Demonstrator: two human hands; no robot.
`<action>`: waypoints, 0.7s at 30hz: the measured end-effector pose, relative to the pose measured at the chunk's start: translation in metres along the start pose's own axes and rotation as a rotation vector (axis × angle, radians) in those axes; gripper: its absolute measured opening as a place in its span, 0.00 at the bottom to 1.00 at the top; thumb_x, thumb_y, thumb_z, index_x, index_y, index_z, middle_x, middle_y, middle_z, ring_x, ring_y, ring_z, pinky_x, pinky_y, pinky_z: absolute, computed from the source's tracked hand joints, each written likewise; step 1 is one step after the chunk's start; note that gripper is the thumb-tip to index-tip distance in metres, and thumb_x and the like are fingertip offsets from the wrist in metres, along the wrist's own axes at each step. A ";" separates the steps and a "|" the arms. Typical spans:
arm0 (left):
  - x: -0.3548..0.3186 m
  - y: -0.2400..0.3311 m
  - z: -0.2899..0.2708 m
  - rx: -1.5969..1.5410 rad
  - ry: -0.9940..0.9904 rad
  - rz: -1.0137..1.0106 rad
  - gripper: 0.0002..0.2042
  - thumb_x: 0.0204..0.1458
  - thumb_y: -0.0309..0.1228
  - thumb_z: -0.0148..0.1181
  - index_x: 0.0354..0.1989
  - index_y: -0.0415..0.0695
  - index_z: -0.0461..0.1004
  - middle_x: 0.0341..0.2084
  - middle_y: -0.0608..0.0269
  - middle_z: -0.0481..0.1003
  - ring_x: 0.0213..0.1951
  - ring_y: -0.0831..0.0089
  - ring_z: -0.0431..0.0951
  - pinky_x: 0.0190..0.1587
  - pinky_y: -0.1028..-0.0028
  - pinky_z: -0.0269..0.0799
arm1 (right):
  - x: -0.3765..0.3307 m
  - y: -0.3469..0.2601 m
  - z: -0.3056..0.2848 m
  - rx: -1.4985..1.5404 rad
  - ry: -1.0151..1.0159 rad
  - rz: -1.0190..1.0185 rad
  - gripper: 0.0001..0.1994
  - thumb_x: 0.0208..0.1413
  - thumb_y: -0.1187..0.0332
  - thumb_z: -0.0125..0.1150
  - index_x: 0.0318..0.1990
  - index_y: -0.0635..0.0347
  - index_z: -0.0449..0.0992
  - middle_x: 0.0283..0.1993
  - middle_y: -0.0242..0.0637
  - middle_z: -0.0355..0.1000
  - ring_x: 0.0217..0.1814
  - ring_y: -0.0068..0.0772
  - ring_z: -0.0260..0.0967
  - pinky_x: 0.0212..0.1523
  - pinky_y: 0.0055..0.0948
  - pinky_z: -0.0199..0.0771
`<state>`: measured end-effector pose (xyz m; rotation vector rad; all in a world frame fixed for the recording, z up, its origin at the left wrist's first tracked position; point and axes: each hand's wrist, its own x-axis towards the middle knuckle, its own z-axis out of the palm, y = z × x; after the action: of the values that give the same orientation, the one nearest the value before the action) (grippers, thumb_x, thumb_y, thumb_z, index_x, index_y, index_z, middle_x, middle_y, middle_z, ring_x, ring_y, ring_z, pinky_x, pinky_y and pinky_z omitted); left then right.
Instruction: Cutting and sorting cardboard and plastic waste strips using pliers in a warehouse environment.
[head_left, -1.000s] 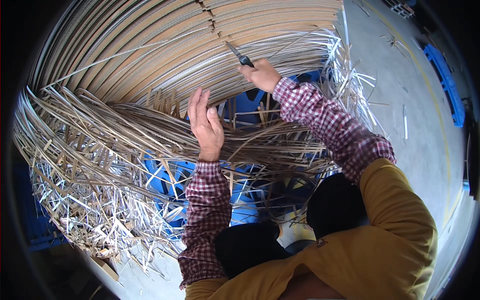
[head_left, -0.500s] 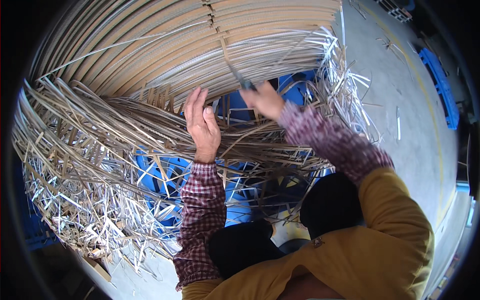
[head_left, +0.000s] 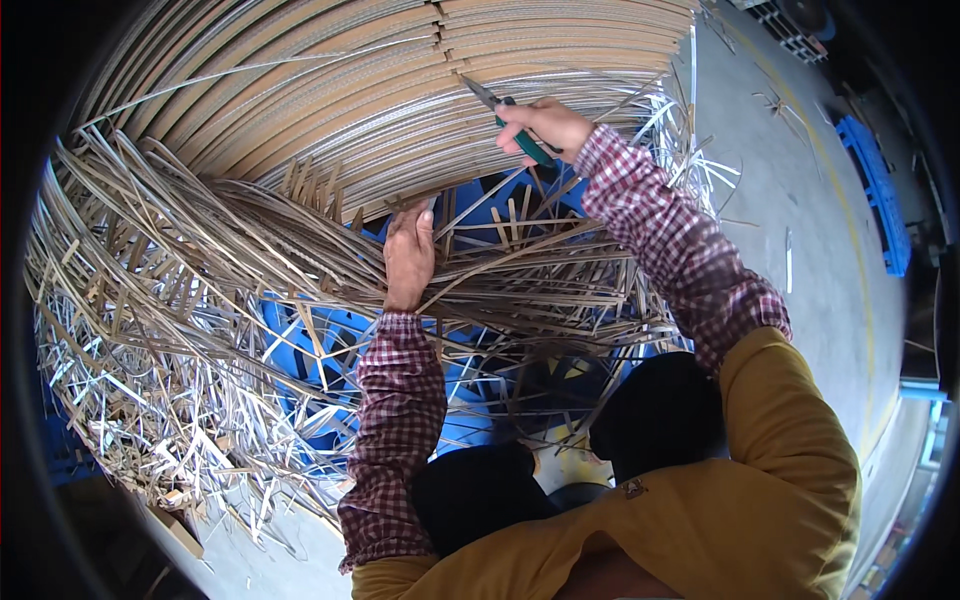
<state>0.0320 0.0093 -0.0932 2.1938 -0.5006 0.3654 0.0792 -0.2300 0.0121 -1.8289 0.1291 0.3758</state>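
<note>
My right hand (head_left: 545, 128) is closed around green-handled pruning shears (head_left: 481, 93). Their dark pointed blades reach up and left to the split in the stacked cardboard sheets (head_left: 330, 120). Lower and to the left, my left hand (head_left: 408, 258) is closed at the stack's near edge, its fingertips against a brown cardboard strip (head_left: 440, 193). Part of its fingers is hidden there. Under and around this wrist runs a thick bundle of long cardboard strips (head_left: 290, 235), bending across from the left to the right.
A heap of tangled offcuts (head_left: 200, 420) lies at lower left. Blue pallet parts (head_left: 290, 345) show beneath the strips. Pale strips hang off the stack's right side. Beyond are a grey floor (head_left: 790, 200) with a few scraps and another blue pallet (head_left: 872, 190).
My right hand has moved up and slightly right with the shears, and the strip at their tip is gone. My left hand, raised with fingers spread before, has closed at the stack's edge.
</note>
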 end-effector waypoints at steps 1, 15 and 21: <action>0.000 -0.001 0.000 -0.001 -0.001 0.005 0.15 0.55 0.35 0.41 0.42 0.38 0.69 0.38 0.49 0.70 0.41 0.54 0.68 0.44 0.65 0.63 | 0.002 -0.006 0.000 0.020 0.018 0.026 0.23 0.51 0.50 0.50 0.30 0.67 0.73 0.31 0.44 0.71 0.32 0.31 0.69 0.29 0.26 0.73; 0.000 0.000 -0.002 -0.008 0.072 -0.008 0.15 0.55 0.34 0.41 0.41 0.37 0.69 0.37 0.47 0.70 0.41 0.54 0.68 0.44 0.65 0.63 | -0.002 -0.002 0.008 0.090 0.082 -0.022 0.24 0.52 0.51 0.48 0.31 0.70 0.72 0.36 0.48 0.69 0.42 0.33 0.68 0.35 0.32 0.74; -0.004 -0.001 -0.004 -0.028 0.090 -0.025 0.15 0.55 0.35 0.42 0.41 0.37 0.70 0.38 0.48 0.70 0.41 0.54 0.68 0.44 0.65 0.63 | 0.001 -0.003 0.017 0.181 0.074 0.058 0.25 0.53 0.51 0.47 0.32 0.72 0.71 0.36 0.46 0.69 0.42 0.34 0.68 0.35 0.32 0.75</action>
<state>0.0288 0.0137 -0.0930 2.1439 -0.4263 0.4387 0.0776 -0.2130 0.0105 -1.6630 0.2603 0.3260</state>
